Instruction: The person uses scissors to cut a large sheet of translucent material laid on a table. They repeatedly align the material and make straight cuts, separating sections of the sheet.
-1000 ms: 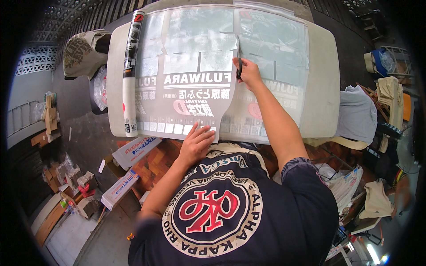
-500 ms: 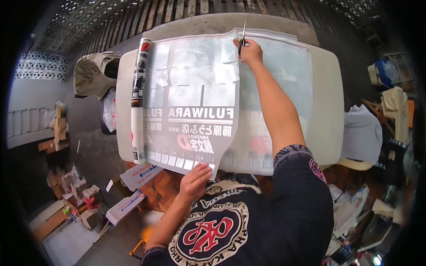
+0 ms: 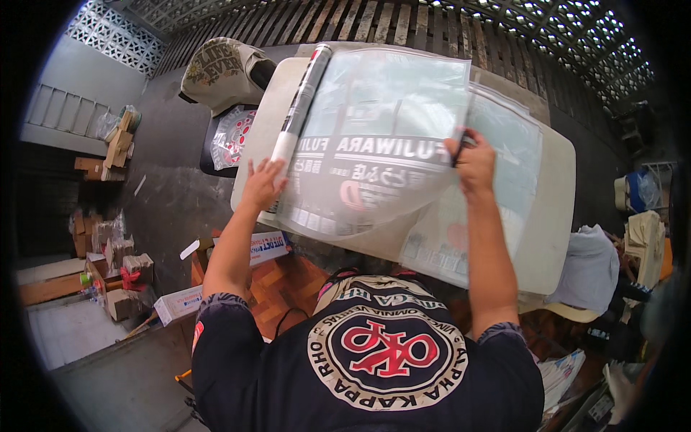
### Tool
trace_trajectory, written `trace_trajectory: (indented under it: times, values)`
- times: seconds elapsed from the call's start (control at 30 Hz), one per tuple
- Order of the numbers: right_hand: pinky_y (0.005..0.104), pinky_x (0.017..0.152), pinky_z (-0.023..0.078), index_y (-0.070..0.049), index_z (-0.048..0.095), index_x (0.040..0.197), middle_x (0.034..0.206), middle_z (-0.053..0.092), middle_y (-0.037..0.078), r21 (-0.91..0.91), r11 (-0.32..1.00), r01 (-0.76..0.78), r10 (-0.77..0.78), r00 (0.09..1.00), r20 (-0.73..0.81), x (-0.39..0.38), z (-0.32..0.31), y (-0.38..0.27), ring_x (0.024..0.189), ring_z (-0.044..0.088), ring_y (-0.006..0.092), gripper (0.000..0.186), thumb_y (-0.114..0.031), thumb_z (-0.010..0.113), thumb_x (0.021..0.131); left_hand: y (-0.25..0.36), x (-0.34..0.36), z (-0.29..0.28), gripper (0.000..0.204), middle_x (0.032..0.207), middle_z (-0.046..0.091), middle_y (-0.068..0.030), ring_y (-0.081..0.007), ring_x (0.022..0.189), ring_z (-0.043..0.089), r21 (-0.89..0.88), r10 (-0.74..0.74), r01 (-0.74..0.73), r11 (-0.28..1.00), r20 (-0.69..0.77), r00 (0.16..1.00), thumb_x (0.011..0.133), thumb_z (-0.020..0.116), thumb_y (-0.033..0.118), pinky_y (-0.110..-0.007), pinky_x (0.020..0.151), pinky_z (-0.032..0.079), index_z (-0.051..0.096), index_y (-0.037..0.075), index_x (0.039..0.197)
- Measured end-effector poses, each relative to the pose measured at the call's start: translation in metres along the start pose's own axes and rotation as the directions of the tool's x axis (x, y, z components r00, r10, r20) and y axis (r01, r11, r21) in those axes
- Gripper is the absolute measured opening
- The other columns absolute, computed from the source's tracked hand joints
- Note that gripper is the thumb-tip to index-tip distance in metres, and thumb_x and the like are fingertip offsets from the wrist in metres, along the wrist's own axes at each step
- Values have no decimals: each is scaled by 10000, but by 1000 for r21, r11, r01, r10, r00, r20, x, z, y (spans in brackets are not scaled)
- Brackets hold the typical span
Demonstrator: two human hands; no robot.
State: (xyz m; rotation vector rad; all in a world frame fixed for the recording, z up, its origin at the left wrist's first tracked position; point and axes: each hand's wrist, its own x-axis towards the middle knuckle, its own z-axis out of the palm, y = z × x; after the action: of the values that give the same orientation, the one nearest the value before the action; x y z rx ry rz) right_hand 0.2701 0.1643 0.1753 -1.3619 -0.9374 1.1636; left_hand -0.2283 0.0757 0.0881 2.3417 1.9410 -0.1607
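My left hand (image 3: 263,184) lies with fingers spread against the lower part of a long roll (image 3: 301,102) of printed film at the table's left. From that roll a translucent sheet (image 3: 400,97) with mirrored white lettering runs right, its near edge lifted and bowed. My right hand (image 3: 475,167) is closed around the black handles of scissors (image 3: 467,140), at the sheet's right edge. Whether it also pinches the film is hard to see. Flat to the right is a second clear printed sheet (image 3: 512,147), partly covered by the lifted one. Both rest on a pale table (image 3: 556,209).
Left of the table stands a chair with a printed cloth cover (image 3: 224,74) and a clear bag (image 3: 234,137). Long cardboard boxes (image 3: 268,247) lie at the near left. A grey cloth (image 3: 586,266) hangs over a seat at right.
My left hand has gone from the sheet's near edge to the roll. My right hand has come nearer with the scissors. The sheet's near part has risen and bowed; the view has turned.
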Motion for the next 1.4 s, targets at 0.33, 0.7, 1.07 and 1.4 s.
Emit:
trace_trajectory:
  times: [0.33,0.7,1.07,1.4]
  values:
    - [300,672,536,-62,623,1243,915,686,28,-548,754,-363,70,873,-482,-43,-331,31,749,655,129,539,-273,866,810,180,-49,2,916,1597,372,-163,-379,1528,252,-360,548,-567,741,-165,820,750,839,454,-638,1238,67,441,157,1519]
    - [328,668,552,-18,634,1198,887,661,71,-40,758,-651,617,697,365,-327,-168,109,748,655,178,292,-251,555,1041,234,-48,75,498,1489,528,-73,-405,1486,322,-297,730,-753,586,-210,651,856,744,209,-619,1225,212,623,121,1331]
    - [279,510,533,-47,599,1250,798,625,37,130,726,-675,667,737,108,-355,-46,127,619,645,134,474,-400,719,957,246,-58,55,523,1426,561,-78,-331,1428,415,-342,735,-770,538,-258,628,874,741,279,-605,1218,219,587,108,1343]
    - [246,427,482,-33,610,1197,742,607,18,79,710,-700,695,714,88,-349,-43,121,553,605,108,485,-416,744,931,302,-59,66,411,1296,618,-72,-290,1306,532,-383,683,-761,524,-345,644,841,757,201,-531,1176,338,619,96,1214]
